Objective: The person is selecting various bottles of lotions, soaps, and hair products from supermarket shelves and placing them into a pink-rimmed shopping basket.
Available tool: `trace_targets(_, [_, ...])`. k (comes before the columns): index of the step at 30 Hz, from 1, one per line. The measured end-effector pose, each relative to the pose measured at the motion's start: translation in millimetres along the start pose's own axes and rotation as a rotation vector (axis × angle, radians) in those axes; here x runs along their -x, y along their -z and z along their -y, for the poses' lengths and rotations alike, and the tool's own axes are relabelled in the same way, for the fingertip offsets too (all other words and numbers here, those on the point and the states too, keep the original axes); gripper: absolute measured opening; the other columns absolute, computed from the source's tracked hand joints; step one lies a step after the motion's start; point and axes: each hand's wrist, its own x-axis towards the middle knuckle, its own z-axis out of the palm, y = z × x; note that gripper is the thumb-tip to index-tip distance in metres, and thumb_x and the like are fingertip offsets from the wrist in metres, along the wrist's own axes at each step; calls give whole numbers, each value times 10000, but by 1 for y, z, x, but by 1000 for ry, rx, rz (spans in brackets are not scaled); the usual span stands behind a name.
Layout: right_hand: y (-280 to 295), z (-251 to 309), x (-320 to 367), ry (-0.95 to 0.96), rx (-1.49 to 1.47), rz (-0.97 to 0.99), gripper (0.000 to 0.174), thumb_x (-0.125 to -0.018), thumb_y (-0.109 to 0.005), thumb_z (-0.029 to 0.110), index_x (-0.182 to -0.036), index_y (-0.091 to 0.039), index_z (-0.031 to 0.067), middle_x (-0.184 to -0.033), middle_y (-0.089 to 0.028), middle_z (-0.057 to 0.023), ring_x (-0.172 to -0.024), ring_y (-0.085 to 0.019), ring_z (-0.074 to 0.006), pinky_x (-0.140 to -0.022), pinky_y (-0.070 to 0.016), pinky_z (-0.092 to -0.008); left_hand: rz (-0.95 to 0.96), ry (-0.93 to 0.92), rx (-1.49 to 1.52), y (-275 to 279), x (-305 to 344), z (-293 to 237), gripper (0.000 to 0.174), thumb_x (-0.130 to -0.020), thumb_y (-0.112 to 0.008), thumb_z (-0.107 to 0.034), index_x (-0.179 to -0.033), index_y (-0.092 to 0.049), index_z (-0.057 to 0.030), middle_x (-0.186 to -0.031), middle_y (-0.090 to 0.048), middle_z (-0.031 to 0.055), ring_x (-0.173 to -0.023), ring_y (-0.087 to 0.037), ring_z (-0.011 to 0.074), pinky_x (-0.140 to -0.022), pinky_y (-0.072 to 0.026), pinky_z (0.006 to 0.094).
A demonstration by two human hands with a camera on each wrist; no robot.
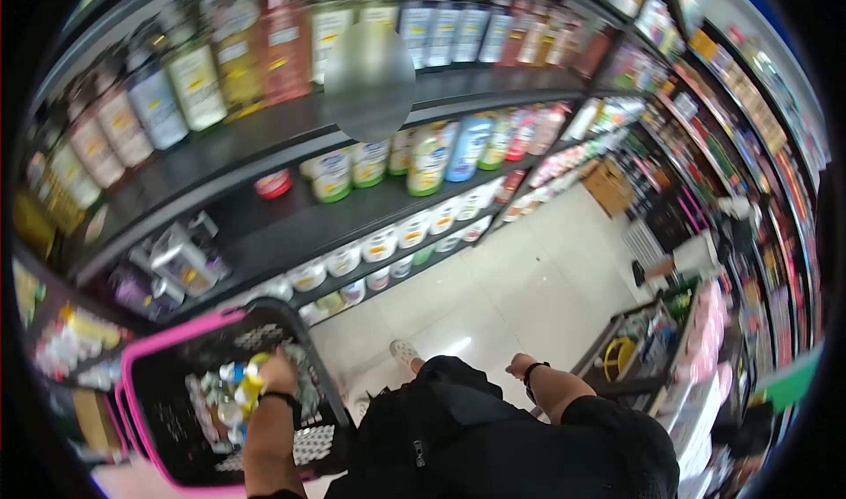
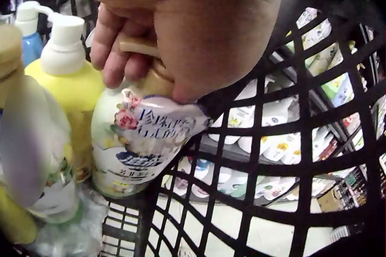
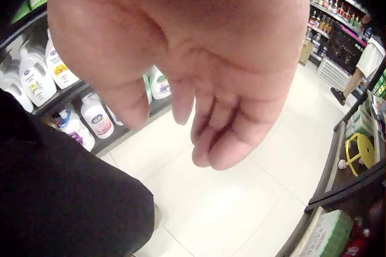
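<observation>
My left hand (image 1: 280, 374) is down inside a black shopping basket (image 1: 185, 329) with a pink rim. In the left wrist view its fingers curl round the tan pump top of a pale pump bottle (image 2: 136, 142) with flowers and Chinese lettering on its label. The bottle stands near the mesh wall, partly hidden by the hand. Beside it are a yellow bottle (image 2: 66, 91) with a white pump and another white bottle (image 2: 57, 178) with a green base. My right hand (image 3: 193, 58) hangs loosely over the floor with nothing in it.
A black shelf (image 1: 247, 230) with rows of pump bottles (image 1: 196, 71) and tubs runs along the left and front. At right stands a display bin (image 1: 608, 323) holding a yellow ring-shaped item (image 3: 360, 150). A person's leg (image 3: 350, 82) shows farther off across the tiled floor (image 1: 493, 274).
</observation>
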Motion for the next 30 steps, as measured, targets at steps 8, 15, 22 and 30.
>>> trace_targets(8, [19, 60, 1, 322, -88, -149, 505, -852, -704, 398, -1199, -682, 32, -1153, -703, -218, -1114, -656, -349, -961, -516, -434, -8, 32, 98, -4, -21, 9, 492, -895, -649, -392, -1215, -596, -23, -1127, -679, 244, -1017, -673, 421, -901, -529, 510])
trace_targets(15, [131, 154, -73, 666, -325, -343, 497, -838, -728, 366, -1192, -657, 24, -1047, -710, -208, -1014, -678, -341, -901, -531, -414, -298, 58, 372, 21, -5, 6, 452, -835, -732, -255, -1182, -603, 5, -1162, -638, 233, -1086, -606, 430, -962, -486, 511])
trace_targets(22, [341, 299, 22, 1183, -952, -740, 742, -796, -797, 221, -1394, -441, -36, -1310, -563, -248, -1222, -566, -371, -1034, -461, -431, -539, 51, 753, 104, 46, -20, 317, -870, -690, -106, -1145, -602, 23, -1101, -619, 200, -1030, -597, 347, -889, -487, 415])
trace_targets(30, [405, 371, -15, 1379, -1033, -839, 984, -764, -836, 115, -1523, -233, -53, -1435, -461, -208, -1338, -465, -292, -1138, -359, -382, -643, 49, 576, 174, 124, -160, 341, -835, -679, -26, -1160, -579, 10, -1196, -584, 201, -1125, -570, 374, -906, -489, 434])
